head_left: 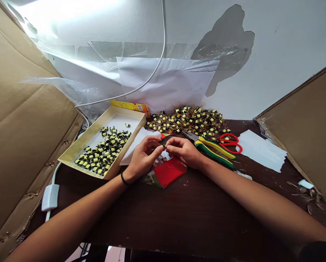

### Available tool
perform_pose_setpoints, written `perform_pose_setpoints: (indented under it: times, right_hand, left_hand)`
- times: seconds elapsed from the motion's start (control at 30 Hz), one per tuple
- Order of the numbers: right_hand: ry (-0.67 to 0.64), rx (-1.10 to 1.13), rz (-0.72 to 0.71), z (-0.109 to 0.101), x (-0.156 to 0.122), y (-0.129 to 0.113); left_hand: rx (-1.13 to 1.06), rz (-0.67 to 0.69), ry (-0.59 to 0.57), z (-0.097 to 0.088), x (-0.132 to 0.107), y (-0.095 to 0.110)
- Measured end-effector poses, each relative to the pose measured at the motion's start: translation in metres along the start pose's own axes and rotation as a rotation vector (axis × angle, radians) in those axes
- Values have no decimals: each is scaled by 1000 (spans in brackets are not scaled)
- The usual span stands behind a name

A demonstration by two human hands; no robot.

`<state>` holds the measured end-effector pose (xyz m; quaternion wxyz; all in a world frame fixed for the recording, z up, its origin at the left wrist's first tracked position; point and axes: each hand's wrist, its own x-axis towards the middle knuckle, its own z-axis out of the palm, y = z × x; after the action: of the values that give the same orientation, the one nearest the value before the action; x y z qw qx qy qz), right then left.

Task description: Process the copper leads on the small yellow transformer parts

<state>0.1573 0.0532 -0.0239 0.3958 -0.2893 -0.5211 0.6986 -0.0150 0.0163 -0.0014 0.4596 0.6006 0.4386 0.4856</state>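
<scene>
Over the middle of the dark table my left hand (146, 154) and my right hand (185, 151) meet fingertip to fingertip. Between the thumb and fingers of my left hand is a small yellow-and-black coil (163, 146), mostly hidden. The fingers of my right hand are pinched against its near side; what exactly they grip is too small to make out. Below the hands lies a red and silver wrapper (170, 172). Green-and-yellow pliers (213, 149) rest just beyond my right hand, with red-handled scissors (230, 143) beside them.
A cream tray (137, 113) at left holds many similar coils. Behind the hands, a heap of coils with copper-coloured wires (190, 119) sits against the wall. White paper (263, 151) lies at right. Cardboard walls (21, 120) flank the table, and a white cable (50, 198) runs along its left edge.
</scene>
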Motion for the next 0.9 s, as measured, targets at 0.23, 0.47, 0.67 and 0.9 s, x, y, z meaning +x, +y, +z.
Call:
perform_pose_setpoints:
  times: [0.23, 0.47, 0.67, 0.9]
  right_hand:
    - [18, 61, 35, 0, 0, -1]
    - [14, 113, 58, 1, 1, -3]
    - [7, 86, 28, 0, 1, 1]
    - [1, -33, 8, 2, 0, -3]
  left_hand:
    - [19, 7, 16, 0, 0, 2]
    - [31, -3, 18, 0, 1, 1]
    - [65, -13, 18, -1, 0, 1]
    - [39, -9, -9, -2, 0, 1]
